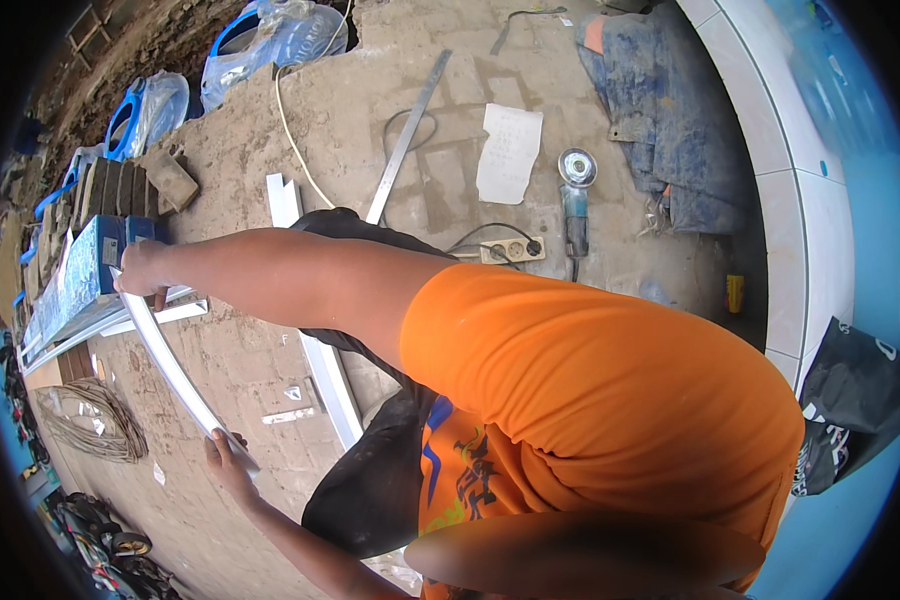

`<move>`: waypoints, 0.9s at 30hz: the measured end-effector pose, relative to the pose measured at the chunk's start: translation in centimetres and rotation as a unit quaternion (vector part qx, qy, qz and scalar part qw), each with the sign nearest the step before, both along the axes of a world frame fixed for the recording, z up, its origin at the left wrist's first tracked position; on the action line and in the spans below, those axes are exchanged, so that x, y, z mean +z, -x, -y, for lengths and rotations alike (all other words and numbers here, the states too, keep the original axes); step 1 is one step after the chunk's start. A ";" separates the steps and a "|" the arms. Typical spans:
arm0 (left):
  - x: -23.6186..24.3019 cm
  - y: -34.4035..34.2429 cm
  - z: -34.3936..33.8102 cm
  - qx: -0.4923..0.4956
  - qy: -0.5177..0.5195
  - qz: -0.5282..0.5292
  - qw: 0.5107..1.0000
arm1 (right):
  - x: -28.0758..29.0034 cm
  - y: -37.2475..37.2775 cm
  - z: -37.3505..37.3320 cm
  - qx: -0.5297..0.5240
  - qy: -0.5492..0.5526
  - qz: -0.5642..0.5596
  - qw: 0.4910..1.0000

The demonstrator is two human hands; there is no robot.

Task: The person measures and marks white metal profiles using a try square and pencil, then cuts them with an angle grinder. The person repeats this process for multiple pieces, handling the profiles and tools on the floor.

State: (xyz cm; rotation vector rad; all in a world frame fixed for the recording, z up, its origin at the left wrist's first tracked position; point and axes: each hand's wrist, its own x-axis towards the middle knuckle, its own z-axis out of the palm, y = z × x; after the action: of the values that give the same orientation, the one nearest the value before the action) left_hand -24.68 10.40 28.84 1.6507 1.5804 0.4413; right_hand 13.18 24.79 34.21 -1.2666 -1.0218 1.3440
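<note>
Paved, dusty floor (240, 360) underneath; an angle grinder (575, 215) and a socket block (510, 250) lie on it, well apart from the work, on your right side. The white strip (159, 350) is held out in front of you, between your two hands, its long axis running crosswise from one to the other. It looks curved; you cannot tell how much of that is the lens. Your right hand (145, 268) has its fingers curled around the far-right end, just beside the blue box (85, 260). Your left hand (228, 468) pinches near the opposite end, thumb against fingers, a short tip projecting past them. Neither hand is nearer: both are on it. A wire coil (110, 425) lies beyond the strip; a white channel (330, 390) lies nearer, by your legs.
</note>
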 end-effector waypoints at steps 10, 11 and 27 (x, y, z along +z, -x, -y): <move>-0.3 4.0 0.5 0.167 0.057 0.004 0.984 | -2.4 -0.8 -2.9 -0.075 -0.065 0.202 0.974; -0.5 4.5 0.4 0.175 0.069 0.024 0.982 | -2.3 -0.7 -2.9 -0.057 -0.090 0.276 0.955; -2.6 10.5 -2.1 0.272 0.054 0.254 0.927 | -1.1 -1.6 -1.4 -0.081 0.027 0.036 0.996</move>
State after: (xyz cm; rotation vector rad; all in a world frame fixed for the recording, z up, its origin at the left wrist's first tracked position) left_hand -35.22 12.48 26.25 0.8861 1.5966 0.9623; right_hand 14.75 26.23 33.12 -1.4169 -0.9166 1.2154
